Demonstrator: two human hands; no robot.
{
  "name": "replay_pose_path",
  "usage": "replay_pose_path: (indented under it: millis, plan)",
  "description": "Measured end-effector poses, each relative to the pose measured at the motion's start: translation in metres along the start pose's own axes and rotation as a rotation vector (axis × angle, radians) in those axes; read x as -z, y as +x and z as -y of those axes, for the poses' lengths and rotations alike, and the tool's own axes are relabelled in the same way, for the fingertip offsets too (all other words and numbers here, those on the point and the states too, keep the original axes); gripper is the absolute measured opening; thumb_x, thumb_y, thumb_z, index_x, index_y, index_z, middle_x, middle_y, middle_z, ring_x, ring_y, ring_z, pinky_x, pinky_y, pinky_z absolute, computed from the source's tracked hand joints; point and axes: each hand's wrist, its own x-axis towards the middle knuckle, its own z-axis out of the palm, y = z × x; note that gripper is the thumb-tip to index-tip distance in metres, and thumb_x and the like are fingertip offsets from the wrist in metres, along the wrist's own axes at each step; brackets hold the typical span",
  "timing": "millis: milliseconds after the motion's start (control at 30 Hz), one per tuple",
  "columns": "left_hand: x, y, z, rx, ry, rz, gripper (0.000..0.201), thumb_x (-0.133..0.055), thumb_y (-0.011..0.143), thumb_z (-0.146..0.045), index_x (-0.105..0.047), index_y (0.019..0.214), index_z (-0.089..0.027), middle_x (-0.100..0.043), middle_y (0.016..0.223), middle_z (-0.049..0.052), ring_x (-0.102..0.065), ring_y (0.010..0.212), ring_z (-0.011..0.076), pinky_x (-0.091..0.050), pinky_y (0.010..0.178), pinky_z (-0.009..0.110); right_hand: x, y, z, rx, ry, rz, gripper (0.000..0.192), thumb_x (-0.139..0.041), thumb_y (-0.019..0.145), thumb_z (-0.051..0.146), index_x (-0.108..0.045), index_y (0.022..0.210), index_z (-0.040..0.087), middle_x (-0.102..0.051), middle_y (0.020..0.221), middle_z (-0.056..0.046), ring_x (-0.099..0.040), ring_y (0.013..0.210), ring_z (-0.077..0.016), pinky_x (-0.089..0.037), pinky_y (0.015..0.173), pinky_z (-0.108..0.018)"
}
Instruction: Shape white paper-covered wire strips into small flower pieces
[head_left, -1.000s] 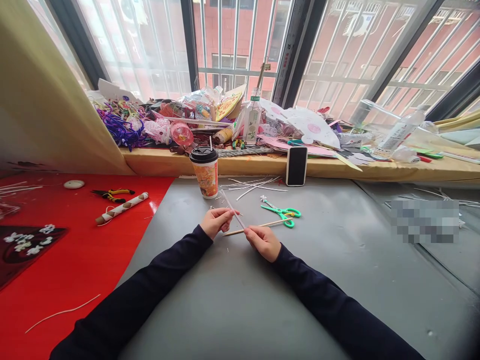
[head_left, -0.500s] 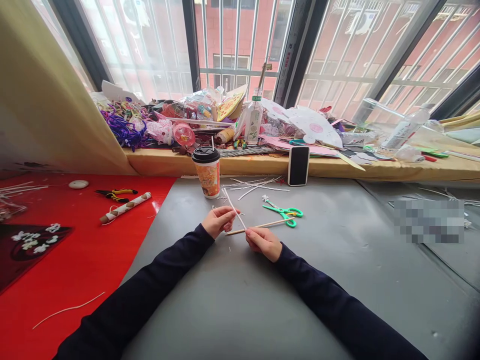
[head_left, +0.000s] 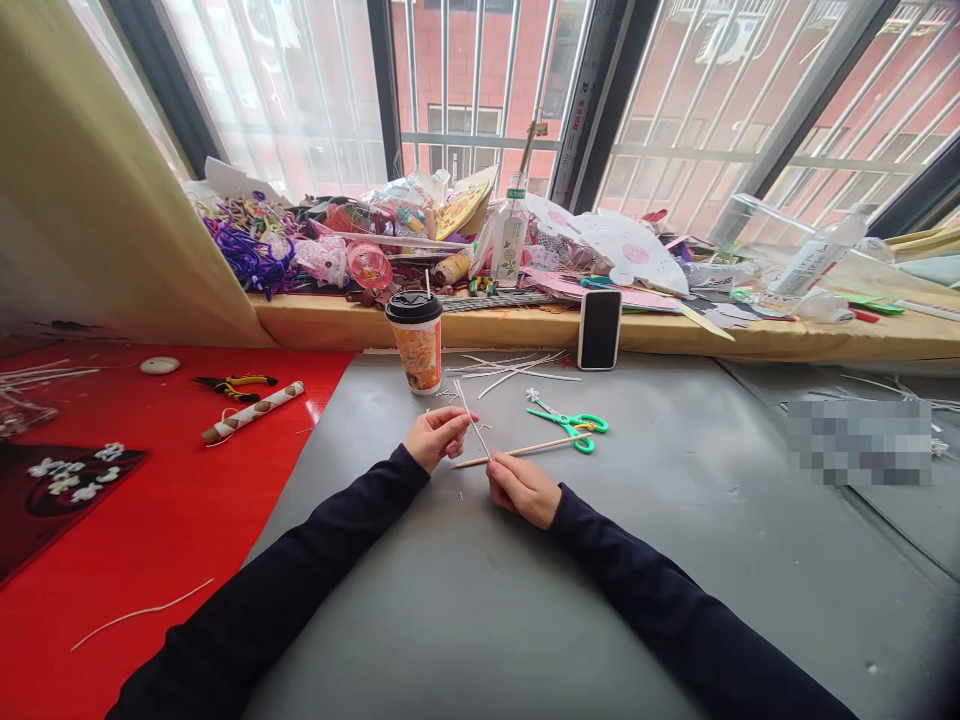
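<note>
On a grey table (head_left: 600,560), my left hand (head_left: 437,436) and my right hand (head_left: 523,489) both pinch a thin white strip (head_left: 469,416) that slants up and away toward the cup. A wooden stick (head_left: 525,450) lies on the table just behind my right hand, its left end near my left fingers. Green scissors (head_left: 571,424) lie right behind the stick. Both arms wear dark sleeves.
A paper cup with a black lid (head_left: 416,341) stands behind my hands, a phone (head_left: 598,329) leans on the cluttered sill (head_left: 525,325). Loose white strips (head_left: 510,370) lie between them. On the red mat (head_left: 150,520) at left lie pliers (head_left: 232,384) and a paper roll (head_left: 251,411).
The white strip has been drawn in, so less of it sticks out toward the cup. My hands have hardly moved.
</note>
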Motion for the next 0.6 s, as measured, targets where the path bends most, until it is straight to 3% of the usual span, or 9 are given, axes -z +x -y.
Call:
replay_pose_path:
  millis: [333,600]
  plan:
    - [0.012,0.008,-0.005,-0.093,-0.135,-0.184,0.026,-0.061,0.067,-0.032,-0.060,0.083,-0.012,-0.037,0.047,-0.007,-0.031,0.033,0.0011,-0.023,0.035,0.018,-0.002,0.001,-0.001,-0.005,-0.106,-0.020,0.034,-0.022,0.087,0.036,-0.035,0.061,0.019,-0.044,0.047,0.004,-0.040,0.046,-0.0077,-0.033,0.056,-0.022]
    - [0.014,0.008,-0.008,-0.083,-0.158,-0.199,0.028,-0.059,0.068,-0.033,-0.060,0.085,-0.011,-0.036,0.049,-0.006,-0.031,0.034,0.0012,-0.024,0.035,0.018,-0.003,0.000,0.000,-0.010,-0.168,-0.045,0.031,-0.022,0.087,0.031,-0.035,0.062,0.019,-0.045,0.049,0.004,-0.040,0.047,-0.0085,-0.032,0.056,-0.022]
